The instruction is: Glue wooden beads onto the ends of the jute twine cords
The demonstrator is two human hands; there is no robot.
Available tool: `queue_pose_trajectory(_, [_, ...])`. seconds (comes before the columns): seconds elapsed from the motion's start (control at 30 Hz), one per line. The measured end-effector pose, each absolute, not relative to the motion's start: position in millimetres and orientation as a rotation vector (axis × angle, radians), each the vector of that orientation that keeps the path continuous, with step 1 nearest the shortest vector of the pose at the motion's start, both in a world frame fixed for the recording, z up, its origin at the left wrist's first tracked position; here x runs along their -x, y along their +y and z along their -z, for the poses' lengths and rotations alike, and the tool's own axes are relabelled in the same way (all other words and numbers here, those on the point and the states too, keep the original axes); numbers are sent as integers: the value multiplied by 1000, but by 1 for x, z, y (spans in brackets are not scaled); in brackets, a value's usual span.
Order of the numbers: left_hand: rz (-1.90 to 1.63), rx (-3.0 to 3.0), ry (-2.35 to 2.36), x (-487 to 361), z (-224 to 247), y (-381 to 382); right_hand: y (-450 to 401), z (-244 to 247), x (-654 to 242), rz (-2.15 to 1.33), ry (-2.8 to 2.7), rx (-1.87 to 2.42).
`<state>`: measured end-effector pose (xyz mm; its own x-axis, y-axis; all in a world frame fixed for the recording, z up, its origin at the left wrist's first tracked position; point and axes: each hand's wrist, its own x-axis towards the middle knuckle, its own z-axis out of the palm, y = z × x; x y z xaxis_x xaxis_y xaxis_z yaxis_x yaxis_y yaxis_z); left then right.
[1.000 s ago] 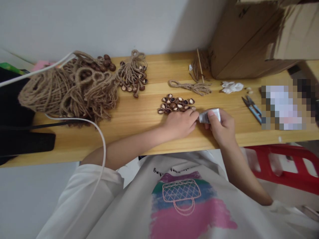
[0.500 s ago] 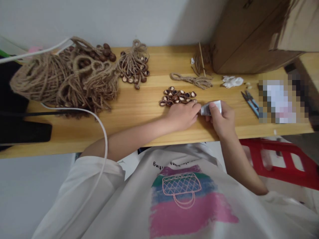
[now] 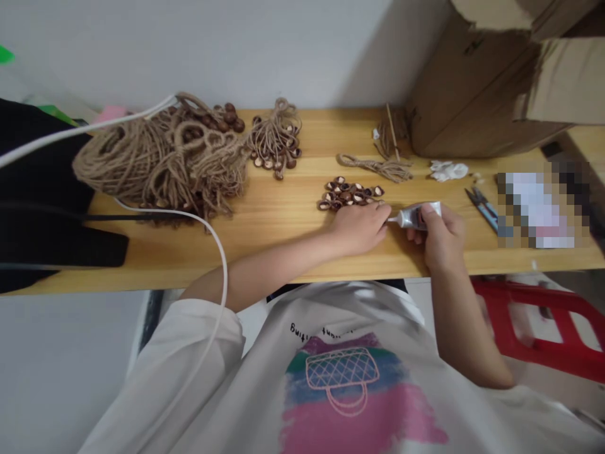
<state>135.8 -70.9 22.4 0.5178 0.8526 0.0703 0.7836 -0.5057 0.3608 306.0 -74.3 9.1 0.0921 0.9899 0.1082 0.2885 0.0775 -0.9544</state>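
Observation:
My right hand (image 3: 444,236) grips a silver glue tube (image 3: 416,216), its thumb on top. The tube's thin white nozzle points left at the fingertips of my left hand (image 3: 360,228). My left hand lies low over the table with its fingers bent and pressed together; whatever they pinch is hidden. Just beyond it sits a cluster of brown nut shell halves (image 3: 347,193), several showing pale insides. Behind them lies a looped bundle of jute cord (image 3: 375,165).
Jute twine (image 3: 127,154) is heaped at the left, near a corded bunch of nuts (image 3: 276,142). Blue-handled snips (image 3: 486,208), crumpled white tissue (image 3: 448,170) and a cardboard box (image 3: 467,107) are on the right. A white cable (image 3: 217,236) hangs across my left arm.
The view has shifted, so the table appears farther right and lower. The glue tube has drawn back slightly from my left fingers, and its nozzle now shows.

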Motion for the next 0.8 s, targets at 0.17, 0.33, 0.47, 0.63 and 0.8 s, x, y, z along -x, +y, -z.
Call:
queue_pose_trajectory(0.17, [-353, -2445, 1406, -137, -25, -70, -74, -8, -308, -923, -1351, 1391])
queue_pose_trajectory(0.33, [-317, -2414, 1407, -137, -26, -68, -75, -6, -312, -973, -1314, 1413])
queue_pose_trajectory(0.47, [-295, -2413, 1384, -137, -22, -66, -78, -4, -317, -997, -1310, 1445])
queue_pose_trajectory(0.63, [-251, -2388, 1374, -137, -19, -64, -79, -6, -319, -1019, -1280, 1473])
queue_pose_trajectory(0.8, [-257, -2404, 1327, -134, -20, -63, -79, -9, -315, -966, -1331, 1497])
